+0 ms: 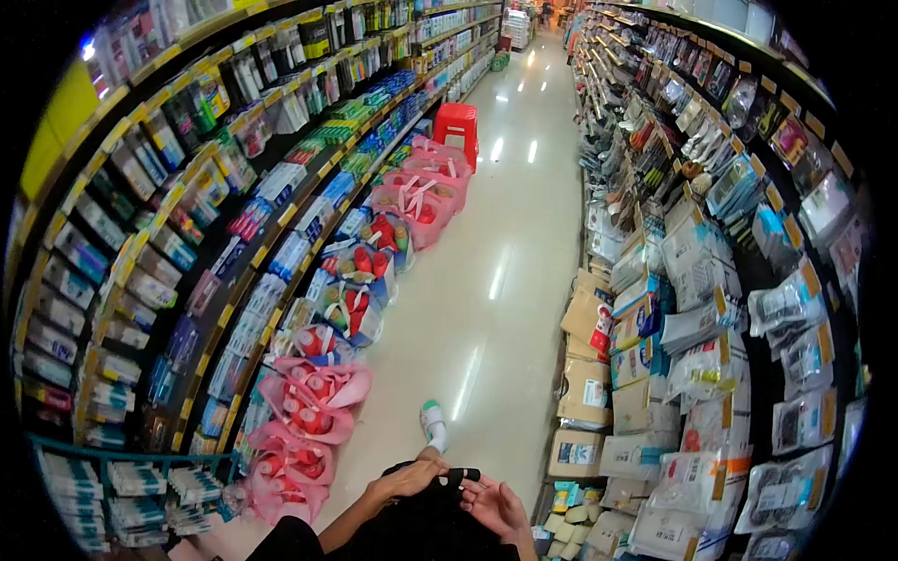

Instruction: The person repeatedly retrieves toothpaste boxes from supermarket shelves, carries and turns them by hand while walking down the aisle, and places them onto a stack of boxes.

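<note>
Low in the head view, my left hand (409, 479) reaches in from the left above my dark clothing, its fingers pointing to a black band or strap (460, 475). What its fingers hold, if anything, is too small to tell. My right hand (496, 508) is just right of it, palm turned up and fingers spread, with its fingertips near the black band. A foot in a white and green shoe (433, 421) shows on the floor beyond my hands.
Pink bags (309, 397) with red-capped items line the floor along the left shelf. Red stools (456, 131) stand farther up. Shelves of boxed goods (281, 252) rise at left; packaged goods (692, 374) hang at right. The shiny aisle floor (496, 234) runs between.
</note>
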The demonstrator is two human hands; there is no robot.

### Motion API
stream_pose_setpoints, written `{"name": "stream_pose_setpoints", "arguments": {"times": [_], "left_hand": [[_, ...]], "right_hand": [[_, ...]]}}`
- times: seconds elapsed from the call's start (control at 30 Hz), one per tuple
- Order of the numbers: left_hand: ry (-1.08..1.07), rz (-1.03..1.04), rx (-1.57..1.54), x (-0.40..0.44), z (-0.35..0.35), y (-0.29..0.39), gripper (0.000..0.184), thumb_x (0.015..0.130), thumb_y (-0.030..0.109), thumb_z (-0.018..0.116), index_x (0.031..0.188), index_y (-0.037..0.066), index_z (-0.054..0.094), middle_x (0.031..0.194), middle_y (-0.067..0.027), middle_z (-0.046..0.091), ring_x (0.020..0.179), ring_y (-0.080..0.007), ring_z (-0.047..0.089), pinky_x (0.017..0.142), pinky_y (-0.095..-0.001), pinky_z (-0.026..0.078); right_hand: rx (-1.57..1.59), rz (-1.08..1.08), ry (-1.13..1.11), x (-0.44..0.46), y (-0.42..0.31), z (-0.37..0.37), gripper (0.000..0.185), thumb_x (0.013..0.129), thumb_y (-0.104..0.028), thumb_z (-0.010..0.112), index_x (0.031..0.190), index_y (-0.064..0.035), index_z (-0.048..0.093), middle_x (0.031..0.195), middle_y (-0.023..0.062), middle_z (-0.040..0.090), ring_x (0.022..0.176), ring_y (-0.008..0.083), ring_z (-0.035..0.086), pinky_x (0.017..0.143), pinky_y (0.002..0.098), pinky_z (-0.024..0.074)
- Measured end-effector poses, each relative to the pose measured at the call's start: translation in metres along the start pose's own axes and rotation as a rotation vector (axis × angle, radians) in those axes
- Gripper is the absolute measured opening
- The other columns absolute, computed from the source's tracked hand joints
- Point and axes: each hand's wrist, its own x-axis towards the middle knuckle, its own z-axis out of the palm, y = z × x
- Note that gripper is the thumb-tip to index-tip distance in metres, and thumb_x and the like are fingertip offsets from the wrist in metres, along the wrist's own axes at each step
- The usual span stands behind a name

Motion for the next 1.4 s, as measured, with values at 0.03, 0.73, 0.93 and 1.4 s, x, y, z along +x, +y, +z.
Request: {"name": "stream_pose_setpoints", "arguments": {"times": [0.03,0.73,0.93,1.4], "left_hand": [[0.013,-0.006,-0.077,0.012,-0.012,0.003,0.049,0.100,0.027,0.020,0.121,-0.003,0.051,0.119,-0.0178,0.056,0.111,-0.0277,0.052,0.099,-0.0340,0.037],[0.618,0.064,-0.128,0.120,-0.252,0.060,0.055,0.100,0.040,0.024,0.114,-0.002,0.057,0.106,-0.0183,0.063,0.099,-0.0290,0.061,0.092,-0.0357,0.042],[0.655,-0.047,-0.174,0.137,-0.265,0.039,0.041,0.096,0.027,0.031,0.110,0.000,0.057,0.100,-0.0162,0.065,0.098,-0.0300,0.060,0.091,-0.0354,0.043],[0.938,-0.170,-0.188,0.160,-0.272,0.086,0.036,0.099,0.025,0.033,0.117,0.004,0.057,0.104,-0.0192,0.062,0.100,-0.0339,0.058,0.090,-0.0362,0.043]], "right_hand": [[0.006,-0.008,0.003,0.010,-0.012,0.006,0.072,0.085,-0.042,0.062,0.134,0.0038,0.036,0.127,0.0132,0.051,0.098,0.0166,0.050,0.087,0.0316,0.0398],[-0.671,0.409,0.104,0.221,-0.130,0.057,0.031,0.097,-0.028,0.048,0.113,-0.0024,0.055,0.087,0.0005,0.053,0.084,0.0111,0.049,0.079,0.0229,0.0399],[-1.103,0.411,-0.082,0.260,-0.164,0.069,0.033,0.096,-0.027,0.052,0.119,-0.0044,0.058,0.090,-0.0048,0.054,0.082,0.0037,0.045,0.074,0.0178,0.0371],[-1.662,0.353,-0.160,0.370,-0.266,0.094,0.027,0.084,-0.028,0.069,0.084,-0.0014,0.063,0.064,-0.0005,0.054,0.055,0.0079,0.044,0.051,0.0248,0.0370]]}}
